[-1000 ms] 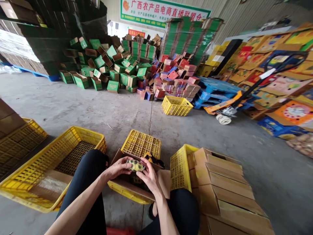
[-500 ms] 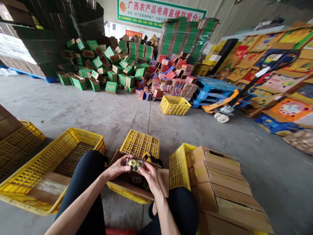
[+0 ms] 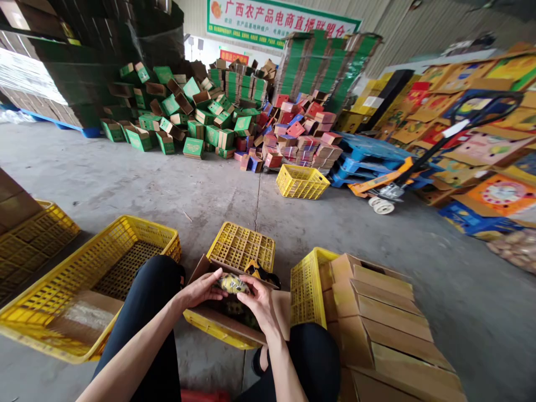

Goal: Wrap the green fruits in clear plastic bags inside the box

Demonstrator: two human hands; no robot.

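Note:
Both my hands grip a small yellow-and-dark wrapped item [image 3: 233, 283] between my knees. My left hand [image 3: 204, 289] closes on its left end, and my right hand [image 3: 259, 304] pinches its right end. They hover over an open brown cardboard box [image 3: 280, 310] that rests on a yellow plastic crate [image 3: 242, 247]. More of the dark, yellow-spotted items lie inside the box, partly hidden under my hands.
A large yellow crate [image 3: 125, 234] with cardboard in it sits at my left knee. Folded cardboard boxes [image 3: 385, 312] in another yellow crate [image 3: 307, 285] stand to my right. Farther off are piles of green and red boxes, a yellow crate [image 3: 302, 181] and a pallet jack [image 3: 389, 192].
My hands have turned the wrapped item slightly and stay over the box. The view shifted a little.

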